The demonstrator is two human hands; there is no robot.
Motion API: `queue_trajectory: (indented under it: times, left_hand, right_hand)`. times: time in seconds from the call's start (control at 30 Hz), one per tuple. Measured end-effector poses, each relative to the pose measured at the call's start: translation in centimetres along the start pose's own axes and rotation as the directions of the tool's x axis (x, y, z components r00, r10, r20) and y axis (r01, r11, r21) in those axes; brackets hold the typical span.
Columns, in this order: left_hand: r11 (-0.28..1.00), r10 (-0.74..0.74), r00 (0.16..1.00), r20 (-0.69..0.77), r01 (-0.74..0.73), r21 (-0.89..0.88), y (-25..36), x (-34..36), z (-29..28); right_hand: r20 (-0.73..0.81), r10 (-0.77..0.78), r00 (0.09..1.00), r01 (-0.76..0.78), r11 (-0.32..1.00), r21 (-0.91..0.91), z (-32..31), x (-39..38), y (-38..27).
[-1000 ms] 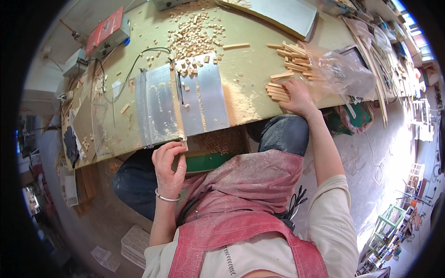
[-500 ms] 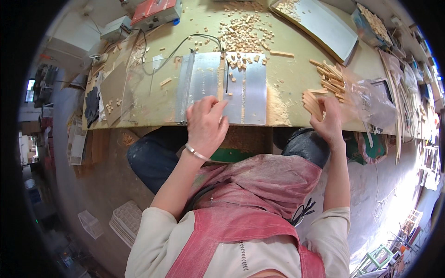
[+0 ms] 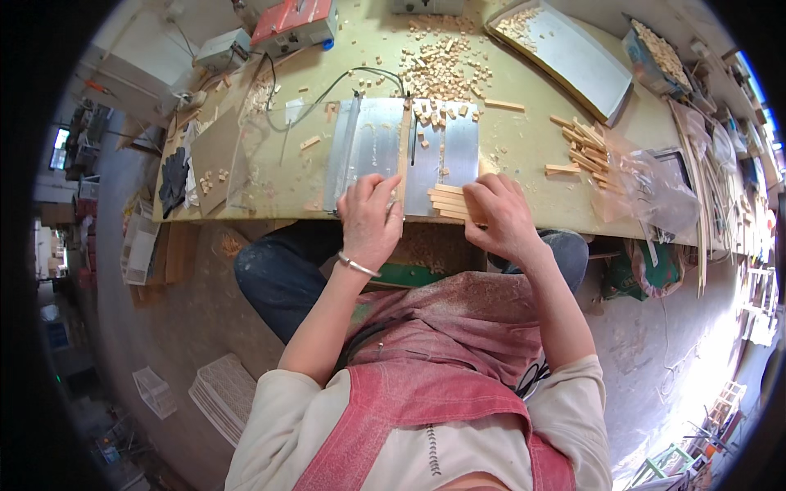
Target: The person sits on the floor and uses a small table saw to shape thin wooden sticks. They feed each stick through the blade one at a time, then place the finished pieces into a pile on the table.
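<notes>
My right hand (image 3: pixel 501 214) grips a row of thin wooden strips (image 3: pixel 449 201) side by side. Their left ends lie over the front part of a metal plate (image 3: pixel 458 155) on the bench. My left hand (image 3: pixel 370 217) rests at the plate's front edge, left of the strips, beside a narrow wooden rail (image 3: pixel 404 147). Its fingers are bent and somewhat apart, and I see nothing held in them. A dark slot (image 3: pixel 413 143) runs through the plate just right of the rail. Small cut wooden blocks (image 3: pixel 434 114) lie around the plate's far end.
A large heap of wooden blocks (image 3: pixel 442 61) covers the far middle of the bench. More strips (image 3: pixel 591 151) lie at the right near a clear plastic bag (image 3: pixel 647 184). A shallow tray (image 3: pixel 569 61) stands far right, a red box (image 3: pixel 291 26) far left. Dark gloves (image 3: pixel 173 182) lie left.
My right hand has carried the wooden strips leftward from the bench's right side to the metal plate. My left hand stays near the plate's front edge. The view has shifted slightly.
</notes>
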State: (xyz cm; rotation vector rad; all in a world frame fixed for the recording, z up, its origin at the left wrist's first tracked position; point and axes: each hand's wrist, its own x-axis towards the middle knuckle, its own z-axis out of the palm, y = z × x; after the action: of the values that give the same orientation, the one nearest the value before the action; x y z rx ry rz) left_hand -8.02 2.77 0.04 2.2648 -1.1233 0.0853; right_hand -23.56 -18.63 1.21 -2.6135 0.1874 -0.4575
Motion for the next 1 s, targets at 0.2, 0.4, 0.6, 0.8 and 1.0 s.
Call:
queue_trajectory:
  times: [0.2, 0.4, 0.6, 0.8, 1.0]
  left_hand:
    - [0.999, -0.050, 0.999, -0.009, 0.050, 0.001, -1.4, -2.7, -3.1]
    - [0.999, -0.040, 0.999, -0.027, 0.039, -0.035, -2.3, -3.6, -3.4]
    - [0.995, -0.002, 1.000, 0.009, 0.003, -0.096, -1.1, -2.4, -1.8]
    - [0.991, 0.021, 1.000, -0.023, -0.024, -0.128, -1.1, -2.3, -0.7]
    - [1.000, 0.022, 0.999, 0.045, -0.022, -0.018, -0.2, -1.3, -0.5]
  right_hand:
    - [-0.271, 0.182, 0.945, -0.239, 0.951, -0.194, 0.4, 4.8, 5.1]
    - [0.049, 0.014, 0.999, -0.010, 0.997, -0.074, 1.4, 3.1, 1.2]
    - [0.023, 0.022, 0.999, -0.022, 1.000, -0.005, 3.7, 3.5, -0.6]
    - [-0.187, 0.539, 0.821, -0.204, 0.583, 0.787, 6.5, 3.0, 0.4]
    - [-0.167, 0.650, 0.742, -0.165, 0.418, 0.893, 7.9, 4.6, -2.0]
